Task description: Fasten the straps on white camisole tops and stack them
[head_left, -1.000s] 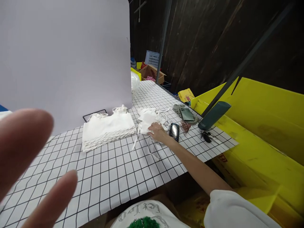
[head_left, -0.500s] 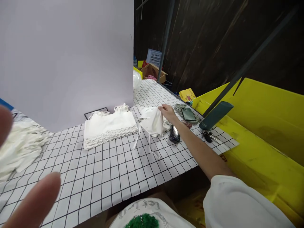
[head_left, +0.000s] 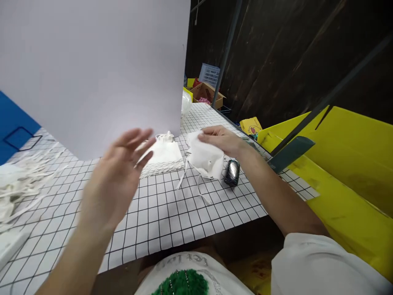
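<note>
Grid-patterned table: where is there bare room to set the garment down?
Bare grid lies along the near edge, in front of the folded white stack. Crowded: right hand with white garment by the black case; tangled white straps far left.

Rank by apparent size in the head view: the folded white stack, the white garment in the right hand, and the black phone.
1. White garment in the right hand, and folded white stack: alike; the left hand covers part of the stack.
2. Black phone, plainly smallest.

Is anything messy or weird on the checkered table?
Mostly tidy. The folded white stack lies neat by the backdrop, but the white strappy pieces at the table's left edge lie tangled. The right hand holds one white garment, strings dangling; the left hand is open.
</note>
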### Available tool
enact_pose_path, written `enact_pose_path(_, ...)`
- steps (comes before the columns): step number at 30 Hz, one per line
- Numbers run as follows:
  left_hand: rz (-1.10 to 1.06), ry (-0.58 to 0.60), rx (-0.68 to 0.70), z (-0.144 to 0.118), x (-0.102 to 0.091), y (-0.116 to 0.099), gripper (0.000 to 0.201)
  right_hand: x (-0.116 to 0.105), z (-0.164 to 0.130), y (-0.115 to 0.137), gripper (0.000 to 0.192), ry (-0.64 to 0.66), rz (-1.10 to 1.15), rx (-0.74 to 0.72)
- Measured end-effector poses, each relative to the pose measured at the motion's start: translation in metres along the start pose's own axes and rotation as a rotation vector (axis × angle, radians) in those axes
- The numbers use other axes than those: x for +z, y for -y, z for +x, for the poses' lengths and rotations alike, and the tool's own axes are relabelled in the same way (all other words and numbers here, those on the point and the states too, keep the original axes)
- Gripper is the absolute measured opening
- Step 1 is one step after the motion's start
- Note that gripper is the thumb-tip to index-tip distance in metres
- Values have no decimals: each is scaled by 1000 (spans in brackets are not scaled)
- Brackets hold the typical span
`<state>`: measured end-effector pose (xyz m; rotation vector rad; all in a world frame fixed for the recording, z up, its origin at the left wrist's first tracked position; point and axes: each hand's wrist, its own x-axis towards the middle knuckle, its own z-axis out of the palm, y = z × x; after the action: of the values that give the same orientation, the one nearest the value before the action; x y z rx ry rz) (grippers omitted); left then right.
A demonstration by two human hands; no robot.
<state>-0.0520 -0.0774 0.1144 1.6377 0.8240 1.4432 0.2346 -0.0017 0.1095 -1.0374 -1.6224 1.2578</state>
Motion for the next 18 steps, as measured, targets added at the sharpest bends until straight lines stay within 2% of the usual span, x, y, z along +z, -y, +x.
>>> enact_pose_path(1,-74,52,-84,2,8,10,30,13,-1,3,36,122,-34,19)
enact_pose_path(4,-37,191,-234,13,23,48,44,46,0,9,34,395,-95,19)
enact_pose_path(7,-65,425,-402,16,17,73,49,60,5,8,33,460,-59,30)
enact_pose_path(9,-169,486,-472,10,5,76,43,57,7,4,31,464,-60,67)
enact_pose_path(14,-331,396,-610,-9,-36,62,36,35,8,-12,28,525,-85,184)
enact_pose_path(18,-203,246,-623,-14,-62,62,37,34,6,-21,29,453,35,233)
